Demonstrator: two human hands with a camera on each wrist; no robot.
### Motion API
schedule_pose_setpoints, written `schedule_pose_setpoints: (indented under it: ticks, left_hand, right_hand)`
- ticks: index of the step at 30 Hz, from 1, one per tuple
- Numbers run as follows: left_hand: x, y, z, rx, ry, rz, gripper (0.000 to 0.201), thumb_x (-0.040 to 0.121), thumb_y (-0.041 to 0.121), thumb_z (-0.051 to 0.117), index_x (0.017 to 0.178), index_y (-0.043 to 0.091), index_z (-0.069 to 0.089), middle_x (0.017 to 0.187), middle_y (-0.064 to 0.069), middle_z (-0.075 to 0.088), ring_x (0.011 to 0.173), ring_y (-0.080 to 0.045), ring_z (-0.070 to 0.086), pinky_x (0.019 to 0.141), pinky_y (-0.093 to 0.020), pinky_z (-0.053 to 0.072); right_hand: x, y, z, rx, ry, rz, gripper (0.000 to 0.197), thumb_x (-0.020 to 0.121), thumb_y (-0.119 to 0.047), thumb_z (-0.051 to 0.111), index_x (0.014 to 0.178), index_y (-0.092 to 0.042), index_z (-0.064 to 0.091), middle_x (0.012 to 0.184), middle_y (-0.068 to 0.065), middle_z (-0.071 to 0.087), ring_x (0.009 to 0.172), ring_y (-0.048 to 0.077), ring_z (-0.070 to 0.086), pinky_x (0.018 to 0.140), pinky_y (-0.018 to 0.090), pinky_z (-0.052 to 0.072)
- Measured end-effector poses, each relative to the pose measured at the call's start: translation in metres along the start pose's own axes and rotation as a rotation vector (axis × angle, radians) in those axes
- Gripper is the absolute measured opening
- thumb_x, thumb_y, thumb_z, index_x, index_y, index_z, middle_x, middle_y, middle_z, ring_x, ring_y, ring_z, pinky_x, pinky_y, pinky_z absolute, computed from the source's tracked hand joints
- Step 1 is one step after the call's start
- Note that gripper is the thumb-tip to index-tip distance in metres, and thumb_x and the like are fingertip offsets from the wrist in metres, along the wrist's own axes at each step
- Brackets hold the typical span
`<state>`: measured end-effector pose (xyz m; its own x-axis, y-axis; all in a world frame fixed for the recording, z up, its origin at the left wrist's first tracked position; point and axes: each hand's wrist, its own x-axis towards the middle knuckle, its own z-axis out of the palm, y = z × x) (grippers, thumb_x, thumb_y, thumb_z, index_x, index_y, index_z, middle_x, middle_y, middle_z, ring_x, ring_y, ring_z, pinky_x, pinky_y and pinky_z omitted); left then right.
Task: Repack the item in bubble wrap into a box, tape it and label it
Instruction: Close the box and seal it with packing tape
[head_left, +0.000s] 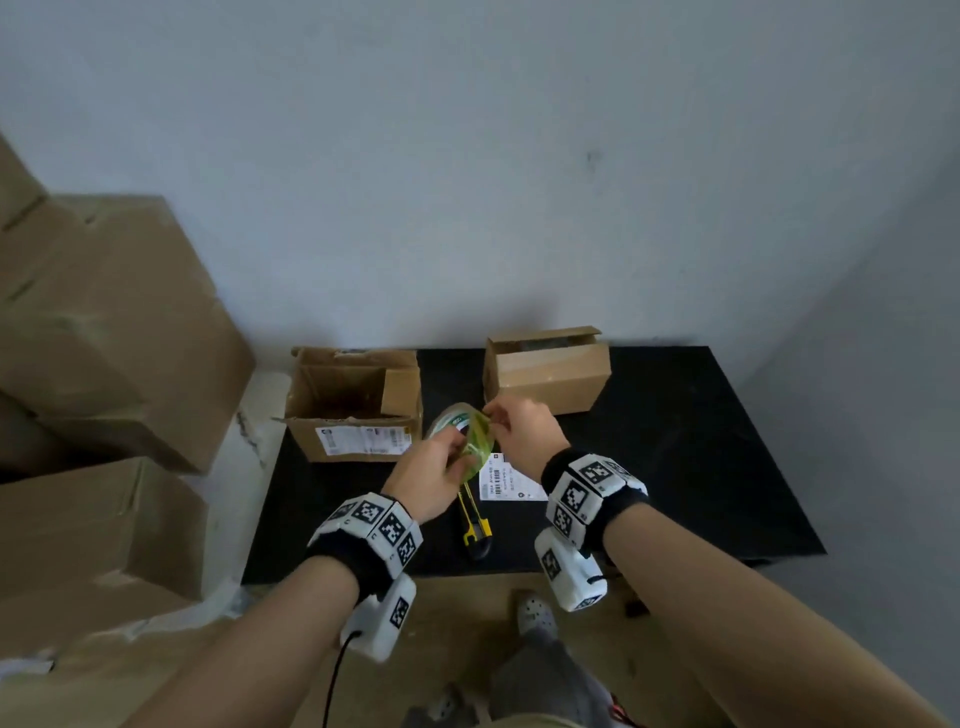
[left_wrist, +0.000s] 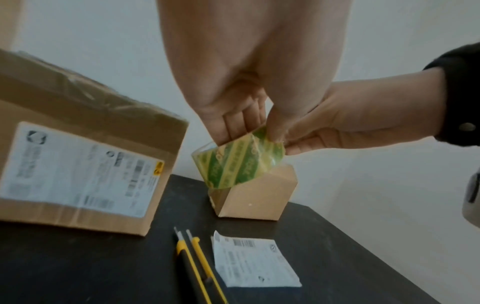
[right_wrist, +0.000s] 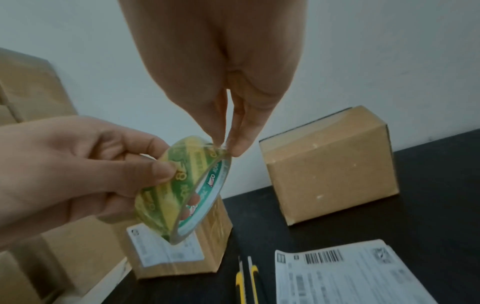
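Note:
My left hand (head_left: 457, 454) holds a green and yellow tape roll (head_left: 470, 436) above the black table (head_left: 675, 467), thumb on its outer face and fingers through the core. My right hand (head_left: 493, 418) pinches the tape end at the roll's upper edge (right_wrist: 221, 147). A small brown box (head_left: 545, 374) stands at the back right with its top flaps raised; its contents are hidden. A white shipping label (head_left: 511, 478) lies flat on the table below my hands. In the left wrist view the roll (left_wrist: 239, 162) hangs in front of the small box (left_wrist: 257, 197).
A larger opened box (head_left: 353, 410) with a printed label stands at the back left of the table. A yellow and black utility knife (head_left: 475, 530) lies near the front edge beside the shipping label. Big cartons (head_left: 104, 338) are stacked on the left. A grey wall stands behind.

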<state>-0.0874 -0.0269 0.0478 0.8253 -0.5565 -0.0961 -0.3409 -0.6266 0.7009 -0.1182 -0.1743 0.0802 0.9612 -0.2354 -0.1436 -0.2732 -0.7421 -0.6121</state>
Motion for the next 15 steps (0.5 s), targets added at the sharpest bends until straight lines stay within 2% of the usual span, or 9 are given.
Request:
schedule_pose_setpoints:
  ticks: [6,8,9,12,13,15]
  left_hand:
    - [0.016,0.022,-0.011,0.082,0.003,0.125,0.019,0.092,0.023,0.056,0.109,0.014,0.058,0.103,-0.003,0.068,0.093,-0.017,0.065,0.083,-0.038,0.052]
    - [0.02,0.026,-0.015,0.091,0.006,0.146,0.018,0.092,0.023,0.056,0.108,0.016,0.057,0.101,-0.002,0.069,0.089,-0.016,0.065,0.08,-0.035,0.053]
    - [0.023,0.028,-0.017,0.097,0.003,0.145,0.019,0.092,0.024,0.056,0.109,0.016,0.057,0.102,-0.002,0.069,0.089,-0.015,0.065,0.079,-0.034,0.054]
    - [0.032,0.033,-0.024,0.115,0.002,0.103,0.024,0.092,0.025,0.056,0.113,0.014,0.057,0.106,-0.004,0.068,0.091,-0.015,0.065,0.079,-0.031,0.053]
    - [0.034,0.034,-0.026,0.115,0.006,0.083,0.025,0.092,0.025,0.056,0.114,0.014,0.057,0.108,-0.005,0.068,0.094,-0.016,0.065,0.08,-0.03,0.053]
    - [0.038,0.036,-0.031,0.084,0.007,0.041,0.031,0.091,0.024,0.058,0.12,0.015,0.051,0.116,-0.007,0.065,0.102,-0.019,0.063,0.083,-0.031,0.053]
  right_hand:
    - [0.004,0.002,-0.029,0.112,0.069,0.123,0.019,0.092,-0.011,0.053,0.108,-0.013,0.062,0.103,0.005,0.065,0.095,0.019,0.061,0.085,0.032,0.052]
    - [0.006,0.003,-0.036,0.205,0.094,0.156,0.018,0.091,-0.008,0.053,0.108,-0.009,0.058,0.098,0.004,0.061,0.091,0.016,0.057,0.08,0.028,0.049]
    - [0.007,0.004,-0.038,0.251,0.101,0.169,0.018,0.091,-0.007,0.053,0.109,-0.008,0.055,0.095,0.004,0.059,0.089,0.016,0.056,0.08,0.028,0.048]
    - [0.011,0.005,-0.039,0.348,0.13,0.169,0.021,0.091,-0.005,0.054,0.109,-0.011,0.046,0.093,0.006,0.059,0.093,0.019,0.056,0.091,0.036,0.048]
    - [0.013,0.006,-0.038,0.371,0.139,0.163,0.022,0.091,-0.005,0.054,0.109,-0.011,0.045,0.093,0.008,0.06,0.094,0.019,0.057,0.09,0.035,0.048]
    - [0.014,0.006,-0.039,0.42,0.145,0.138,0.023,0.092,-0.005,0.053,0.112,-0.011,0.045,0.093,0.006,0.059,0.091,0.016,0.056,0.081,0.026,0.046]
